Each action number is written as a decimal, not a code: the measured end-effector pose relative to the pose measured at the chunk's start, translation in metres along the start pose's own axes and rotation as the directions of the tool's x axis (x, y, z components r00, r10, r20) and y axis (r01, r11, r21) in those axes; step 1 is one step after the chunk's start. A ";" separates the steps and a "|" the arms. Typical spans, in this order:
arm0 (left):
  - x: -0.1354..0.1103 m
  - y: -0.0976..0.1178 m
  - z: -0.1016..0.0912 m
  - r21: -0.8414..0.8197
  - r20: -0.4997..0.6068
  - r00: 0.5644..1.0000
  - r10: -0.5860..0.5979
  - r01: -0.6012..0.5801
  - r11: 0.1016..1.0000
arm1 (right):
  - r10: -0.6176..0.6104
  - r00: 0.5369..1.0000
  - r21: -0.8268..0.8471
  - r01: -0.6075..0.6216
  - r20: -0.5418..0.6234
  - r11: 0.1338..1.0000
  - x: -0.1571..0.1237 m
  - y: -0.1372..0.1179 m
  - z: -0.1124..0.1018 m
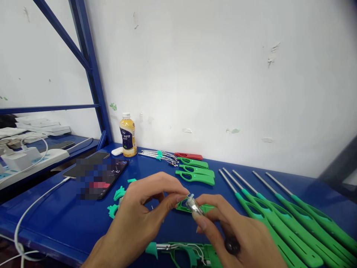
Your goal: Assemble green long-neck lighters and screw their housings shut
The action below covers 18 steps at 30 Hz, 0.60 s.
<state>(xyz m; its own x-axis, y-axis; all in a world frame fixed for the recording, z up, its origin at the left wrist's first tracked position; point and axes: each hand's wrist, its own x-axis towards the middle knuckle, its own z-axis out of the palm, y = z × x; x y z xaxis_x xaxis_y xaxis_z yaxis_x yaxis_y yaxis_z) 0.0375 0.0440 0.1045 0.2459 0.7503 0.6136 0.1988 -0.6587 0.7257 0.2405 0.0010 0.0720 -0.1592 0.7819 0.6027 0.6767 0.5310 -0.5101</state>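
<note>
My right hand (237, 227) grips a small clear cylinder with a silvery sheen (194, 206), which looks like a lighter's fuel tank, between thumb and fingers. Tucked in the same hand is a black rounded handle (232, 245); the rest of that tool is hidden. My left hand (147, 212) is pinched at the cylinder's upper end, on something too small to make out. Below the hands lies an opened green lighter body (212, 255) with wires, a green trigger and a metal tube. Another green shell half (208, 208) shows partly behind my fingers.
Assembled green long-nosed lighters (279, 208) lie in a row at right. Green handles (196, 176), a red handle (189, 156) and wired metal rods (158, 155) are at the back. Left are small green parts (119, 193), phones (111, 180), a bottle (128, 136) and a cable (36, 208).
</note>
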 end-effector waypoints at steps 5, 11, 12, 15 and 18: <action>-0.001 0.000 -0.001 0.022 -0.009 1.000 0.018 -0.018 1.000 | 0.027 1.000 0.030 -0.027 -0.008 0.999 0.001 -0.001 0.001; 0.000 -0.001 0.002 0.047 -0.048 0.997 0.052 -0.050 0.998 | 0.025 1.000 0.026 -0.025 -0.004 0.999 0.001 -0.004 0.000; -0.001 -0.001 0.002 0.062 -0.057 0.997 0.058 -0.055 0.997 | 0.022 1.000 0.036 -0.022 0.000 0.999 0.001 -0.004 0.000; -0.004 -0.005 0.004 0.111 -0.056 0.994 0.090 -0.083 0.990 | 0.009 1.000 0.077 -0.011 0.022 0.997 0.001 -0.003 0.004; -0.009 -0.012 0.006 0.144 -0.046 0.990 0.134 -0.126 0.981 | 0.038 0.997 0.136 -0.046 0.064 0.990 0.000 -0.003 0.011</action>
<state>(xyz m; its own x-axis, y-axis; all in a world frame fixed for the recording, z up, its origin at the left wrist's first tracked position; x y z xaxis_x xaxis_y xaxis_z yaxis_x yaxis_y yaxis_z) 0.0391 0.0448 0.0886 0.2269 0.6569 0.7190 0.3010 -0.7494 0.5897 0.2306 0.0030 0.0665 -0.1792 0.8206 0.5426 0.5789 0.5339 -0.6163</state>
